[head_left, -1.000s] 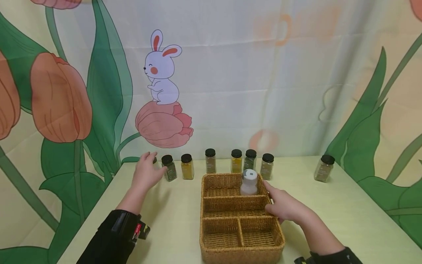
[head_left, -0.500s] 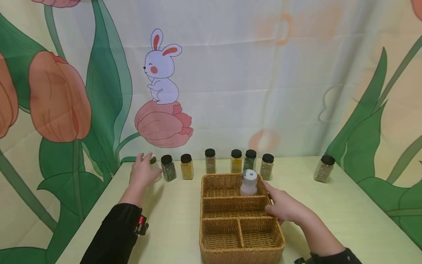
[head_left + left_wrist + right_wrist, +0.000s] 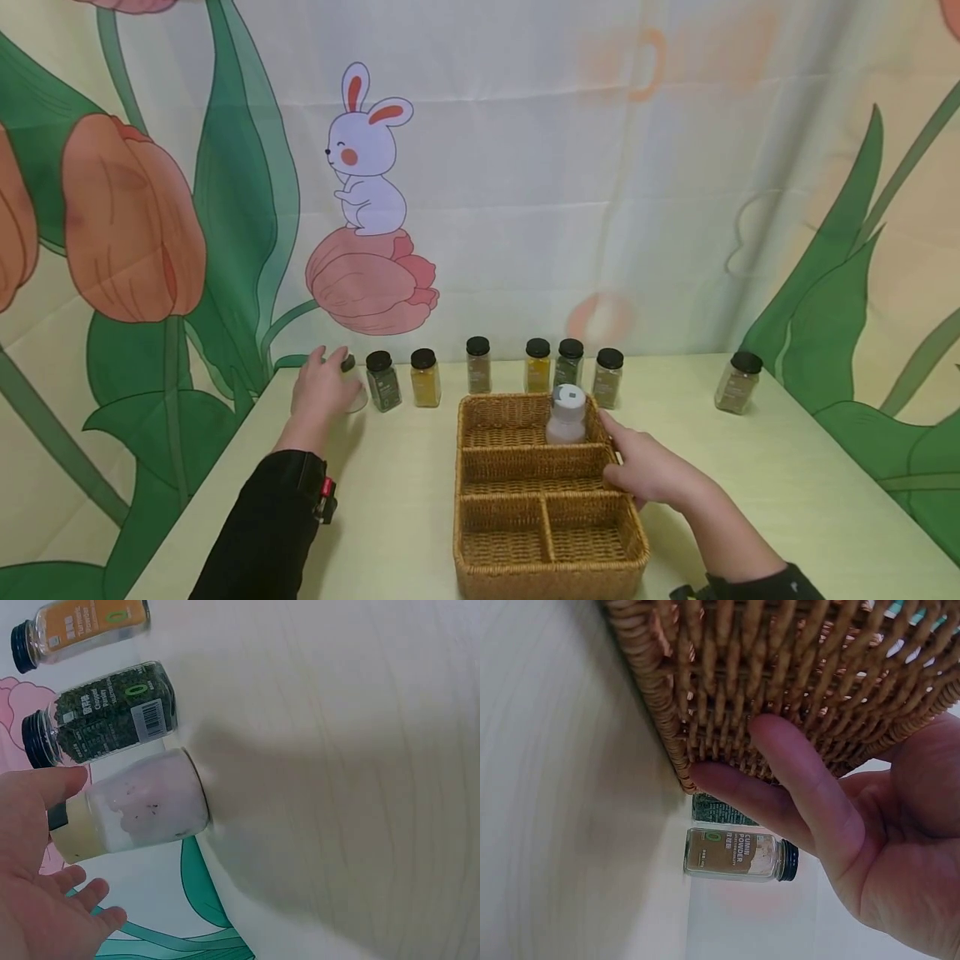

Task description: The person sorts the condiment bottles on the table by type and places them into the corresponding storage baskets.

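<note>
At the back left, my left hand (image 3: pixel 322 387) is beside a small jar (image 3: pixel 150 806) with a pale yellow and black lid and whitish contents. In the left wrist view its thumb lies by the lid, while the other fingers stay spread with a gap on the far side. My right hand (image 3: pixel 648 467) holds the right wall of a woven basket (image 3: pixel 551 575), fingers along the outside and thumb at the rim. The basket's rear compartment holds a white-capped shaker (image 3: pixel 567 417) near its right end.
Close to the left hand stand jars of dark green flakes (image 3: pixel 384 385) and yellow powder (image 3: pixel 426 382). Along the back are a brown jar (image 3: pixel 478 368), a yellow jar (image 3: pixel 537 371), a green jar (image 3: pixel 568 367) and cumin powder (image 3: pixel 607 382). Another jar (image 3: pixel 735 385) stands far right.
My left hand has moved left, past the dark green jar, to the leftmost jar, which now shows beside the fingers. The right hand and basket have stayed in place.
</note>
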Tool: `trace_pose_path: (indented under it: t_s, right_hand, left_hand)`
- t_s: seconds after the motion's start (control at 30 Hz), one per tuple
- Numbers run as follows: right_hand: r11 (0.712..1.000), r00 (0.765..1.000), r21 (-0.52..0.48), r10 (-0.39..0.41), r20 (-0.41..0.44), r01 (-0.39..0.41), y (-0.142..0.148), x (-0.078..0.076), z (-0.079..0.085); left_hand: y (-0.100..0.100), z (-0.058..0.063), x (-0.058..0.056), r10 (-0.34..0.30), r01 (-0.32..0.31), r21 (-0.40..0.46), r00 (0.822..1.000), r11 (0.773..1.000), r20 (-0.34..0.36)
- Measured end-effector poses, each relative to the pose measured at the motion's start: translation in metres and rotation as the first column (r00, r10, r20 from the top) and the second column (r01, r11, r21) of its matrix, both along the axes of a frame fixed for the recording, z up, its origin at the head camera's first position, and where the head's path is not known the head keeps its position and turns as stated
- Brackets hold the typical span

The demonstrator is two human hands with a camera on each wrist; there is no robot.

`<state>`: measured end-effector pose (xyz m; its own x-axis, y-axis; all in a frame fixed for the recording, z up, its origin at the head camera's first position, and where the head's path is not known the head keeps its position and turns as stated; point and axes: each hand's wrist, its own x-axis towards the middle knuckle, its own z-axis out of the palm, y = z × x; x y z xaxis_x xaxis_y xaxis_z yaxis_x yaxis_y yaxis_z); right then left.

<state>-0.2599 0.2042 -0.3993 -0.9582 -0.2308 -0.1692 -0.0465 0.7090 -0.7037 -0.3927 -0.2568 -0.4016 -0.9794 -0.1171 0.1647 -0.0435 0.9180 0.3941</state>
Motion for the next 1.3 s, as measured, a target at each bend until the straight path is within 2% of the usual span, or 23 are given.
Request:
trace_pose_path:
  t_s: [0.2, 0.4, 0.57, 0.8, 1.03, 1.3]
  right_hand:
    - [1.0, 1.0, -0.007, -0.004, 0.002, 0.004, 0.0, -0.001, 0.0]
    - [1.0, 1.0, -0.016, 0.0, -0.004, 0.0, 0.001, -0.002, 0.001]
    - [1.0, 1.0, -0.027, -0.009, 0.008, 0.009, 0.001, -0.002, 0.003]
    - [0.999, 1.0, -0.038, -0.013, 0.022, 0.014, 0.001, -0.001, 0.001]
    - [0.999, 1.0, -0.042, -0.019, 0.016, 0.019, 0.001, -0.001, -0.002]
    - [0.999, 1.0, -0.031, -0.014, 0.014, 0.014, 0.0, -0.001, -0.003]
  left_hand:
    - [0.0, -0.001, -0.004, -0.024, 0.021, 0.052, 0.998, 0.998, 0.056]
    - [0.001, -0.001, -0.004, -0.029, 0.028, 0.074, 0.999, 0.997, 0.015]
    - [0.004, -0.005, -0.002, -0.031, 0.034, 0.125, 0.999, 0.992, -0.026]
    - [0.007, -0.013, 0.0, -0.009, 0.012, 0.226, 1.0, 0.974, -0.017]
    - [0.01, -0.016, 0.003, 0.037, -0.018, 0.209, 0.995, 0.978, -0.09]
    - [0.011, -0.008, 0.008, 0.047, -0.02, 0.183, 0.988, 0.983, -0.146]
